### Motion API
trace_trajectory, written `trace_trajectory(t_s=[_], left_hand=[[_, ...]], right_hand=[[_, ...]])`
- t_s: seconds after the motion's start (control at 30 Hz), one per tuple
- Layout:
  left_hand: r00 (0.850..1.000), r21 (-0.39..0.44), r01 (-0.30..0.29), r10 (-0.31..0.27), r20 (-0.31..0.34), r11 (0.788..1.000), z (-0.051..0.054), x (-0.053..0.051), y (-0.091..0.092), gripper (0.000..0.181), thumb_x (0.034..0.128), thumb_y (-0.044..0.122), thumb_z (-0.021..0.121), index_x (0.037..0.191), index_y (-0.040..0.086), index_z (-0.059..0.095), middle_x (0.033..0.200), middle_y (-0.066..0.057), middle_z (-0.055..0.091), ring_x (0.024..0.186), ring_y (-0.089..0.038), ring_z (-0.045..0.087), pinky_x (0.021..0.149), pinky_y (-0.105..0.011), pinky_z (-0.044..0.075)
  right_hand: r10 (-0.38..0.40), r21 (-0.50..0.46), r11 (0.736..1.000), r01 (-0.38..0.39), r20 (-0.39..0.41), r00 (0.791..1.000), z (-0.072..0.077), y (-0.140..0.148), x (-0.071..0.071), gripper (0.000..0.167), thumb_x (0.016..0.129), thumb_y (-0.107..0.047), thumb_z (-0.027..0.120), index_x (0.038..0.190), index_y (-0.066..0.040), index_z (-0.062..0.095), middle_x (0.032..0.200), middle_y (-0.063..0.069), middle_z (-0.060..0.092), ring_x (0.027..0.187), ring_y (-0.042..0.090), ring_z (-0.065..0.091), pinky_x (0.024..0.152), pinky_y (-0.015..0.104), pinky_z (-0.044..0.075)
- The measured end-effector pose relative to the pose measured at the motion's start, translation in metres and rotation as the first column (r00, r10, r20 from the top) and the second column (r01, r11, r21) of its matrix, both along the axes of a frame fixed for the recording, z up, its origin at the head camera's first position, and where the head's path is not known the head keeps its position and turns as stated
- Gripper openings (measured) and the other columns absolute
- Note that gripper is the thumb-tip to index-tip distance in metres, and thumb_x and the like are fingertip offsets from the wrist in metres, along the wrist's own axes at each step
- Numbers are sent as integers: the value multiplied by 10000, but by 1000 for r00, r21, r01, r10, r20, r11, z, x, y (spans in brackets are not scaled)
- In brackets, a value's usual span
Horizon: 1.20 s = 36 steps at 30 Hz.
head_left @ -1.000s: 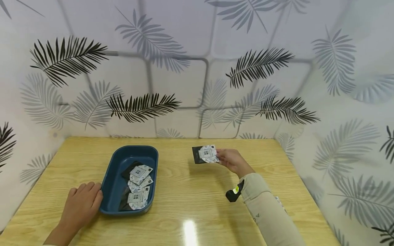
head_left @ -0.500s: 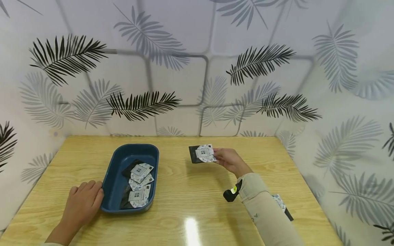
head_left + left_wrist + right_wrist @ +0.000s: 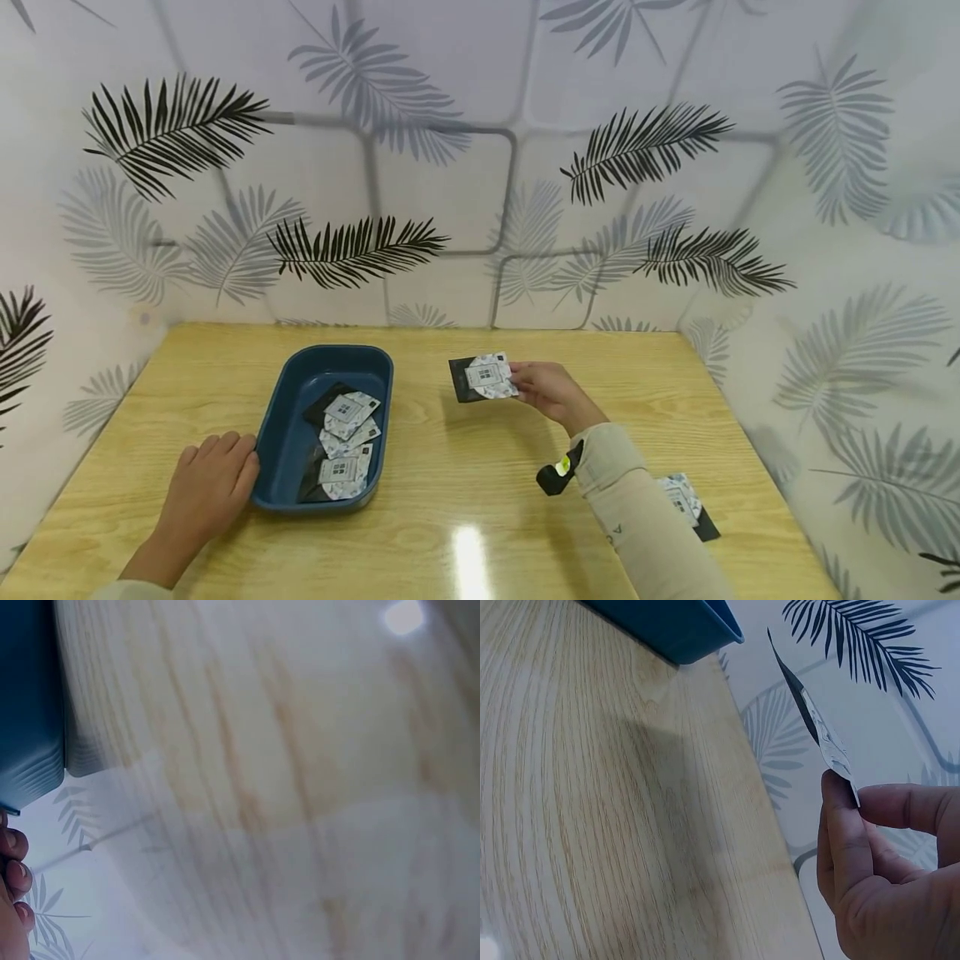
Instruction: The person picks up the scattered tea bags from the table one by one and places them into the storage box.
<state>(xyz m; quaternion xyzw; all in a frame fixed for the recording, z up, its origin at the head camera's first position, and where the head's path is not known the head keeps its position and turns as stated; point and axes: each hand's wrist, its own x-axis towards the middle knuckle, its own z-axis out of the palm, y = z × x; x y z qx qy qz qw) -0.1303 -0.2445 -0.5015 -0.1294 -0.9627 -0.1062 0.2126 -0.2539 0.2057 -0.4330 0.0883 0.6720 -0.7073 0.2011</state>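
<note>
My right hand (image 3: 551,392) pinches a flat black-and-white sachet (image 3: 486,377) by its right edge, above the table. The right wrist view shows that sachet (image 3: 821,727) nearly edge-on between thumb and fingers. A dark blue plastic bin (image 3: 292,442) stands to the left with several similar sachets (image 3: 345,417) overlapping inside. My left hand (image 3: 213,483) holds the bin's left rim; its curled fingertips (image 3: 19,877) show beside the bin in the left wrist view, though the thumb is out of sight there. One more sachet (image 3: 701,521) lies on the table, partly covered by my right sleeve.
The wood-grain table (image 3: 450,475) reaches back to a wall (image 3: 420,192) printed with leaves. A black strap piece (image 3: 555,477) with a yellow-green spot sticks out from my right cuff. Light glares on the table's front part.
The right hand has drifted slightly left with the pinched sachet, nearer the bin. More of the sachet beside the right sleeve shows. The left hand stays at the bin's rim.
</note>
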Motion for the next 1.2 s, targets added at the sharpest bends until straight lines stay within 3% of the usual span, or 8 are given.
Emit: trace_trajectory(t_s=[0.4,0.7,1.2], left_hand=[[1000,-6,-2,2,22,1000,1,-2,0,126,966,159,492,868,133,566,781,0,506,720,-216,469,637,-335,254],[1000,-22,-5,5,8,1000,1,-2,-1,133,960,162,495,841,139,549,763,-1,494,701,-216,459,633,-339,249],[1000,-9,-7,7,-18,1000,2,-1,0,125,951,158,500,838,134,546,767,-9,488,696,-214,440,638,-338,229]], right_hand=[[17,-35,999,-17,-3,1000,6,-18,4,458,969,47,463,1417,136,431,911,-17,641,778,35,628,681,171,517],[2,-58,998,-2,-5,1000,7,-27,5,440,961,49,481,1394,129,467,908,-4,652,775,49,637,673,178,524],[42,-42,998,-43,-8,999,11,-55,11,414,954,52,495,1359,138,499,896,11,652,744,52,640,649,176,526]])
